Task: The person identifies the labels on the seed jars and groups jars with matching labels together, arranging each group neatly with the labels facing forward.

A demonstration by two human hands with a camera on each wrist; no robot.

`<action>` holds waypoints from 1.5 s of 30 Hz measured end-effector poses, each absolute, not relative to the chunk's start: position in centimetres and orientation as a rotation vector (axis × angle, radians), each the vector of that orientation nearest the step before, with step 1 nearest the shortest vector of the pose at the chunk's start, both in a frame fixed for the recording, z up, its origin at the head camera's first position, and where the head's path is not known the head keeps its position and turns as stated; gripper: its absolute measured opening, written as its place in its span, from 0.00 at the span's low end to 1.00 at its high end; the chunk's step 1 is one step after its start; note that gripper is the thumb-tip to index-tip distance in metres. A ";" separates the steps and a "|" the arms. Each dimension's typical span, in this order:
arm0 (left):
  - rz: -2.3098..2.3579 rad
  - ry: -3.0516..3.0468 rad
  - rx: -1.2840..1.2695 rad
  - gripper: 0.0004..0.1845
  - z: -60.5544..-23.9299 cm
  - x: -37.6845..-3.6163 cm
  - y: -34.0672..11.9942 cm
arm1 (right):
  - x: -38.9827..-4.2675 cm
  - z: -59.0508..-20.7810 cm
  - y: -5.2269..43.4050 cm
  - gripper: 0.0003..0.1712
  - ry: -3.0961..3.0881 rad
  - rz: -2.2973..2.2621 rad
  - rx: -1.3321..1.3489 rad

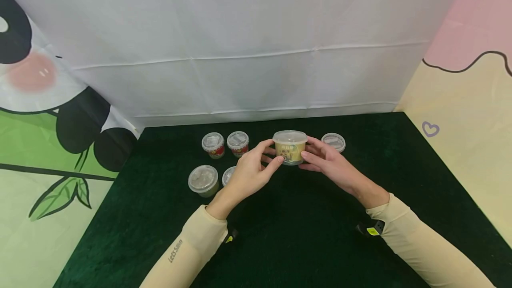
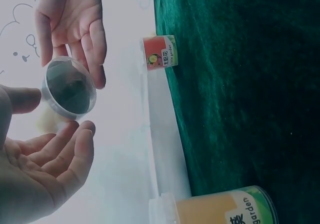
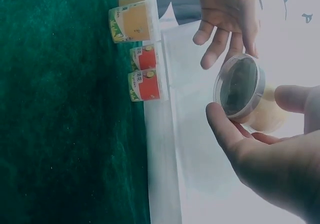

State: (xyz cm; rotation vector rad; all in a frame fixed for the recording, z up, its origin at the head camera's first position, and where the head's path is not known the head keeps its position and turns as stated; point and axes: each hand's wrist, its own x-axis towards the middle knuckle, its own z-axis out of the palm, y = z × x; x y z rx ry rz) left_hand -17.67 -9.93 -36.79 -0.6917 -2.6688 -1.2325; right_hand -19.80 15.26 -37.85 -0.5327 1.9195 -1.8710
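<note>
Both hands hold a round clear plastic tub [image 1: 290,148] with a yellow label and translucent lid, raised above the dark green cloth. My left hand [image 1: 251,168] holds its left side, thumb near the bottom and a finger by the lid. On the right side, my right hand [image 1: 330,163] grips it between thumb and fingers. The left wrist view shows the tub's clear, dark-looking base [image 2: 70,86] between both hands. In the right wrist view, my right thumb and fingers flank the tub [image 3: 267,115]. The contents cannot be made out.
Two small red-labelled cups [image 1: 213,145] [image 1: 238,144] stand at the back left. Before them are a larger lidded tub [image 1: 203,180] and another lidded cup [image 1: 227,175], partly hidden by my left hand. Behind my right hand stands one more cup [image 1: 334,142]. White fabric [image 1: 256,57] hangs behind.
</note>
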 end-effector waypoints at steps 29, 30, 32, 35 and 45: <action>-1.258 -2.817 -0.651 0.41 -37.0 -17.7 -11.2 | -19.9 -38.4 14.1 0.43 1.774 -1.866 -0.452; -1.262 -2.815 -0.656 0.41 -37.0 -17.7 -11.3 | -19.9 -38.4 14.1 0.43 1.774 -1.866 -0.449; -1.271 -2.817 -0.665 0.41 -37.1 -17.7 -11.4 | -19.9 -38.5 14.0 0.43 1.773 -1.864 -0.455; -1.295 -2.807 -0.679 0.42 -37.3 -17.7 -11.4 | -19.9 -38.6 13.9 0.41 1.797 -1.842 -0.499; -1.274 -2.755 -0.682 0.38 -37.0 -17.8 -11.2 | -19.8 -38.7 13.7 0.37 1.883 -1.849 -0.559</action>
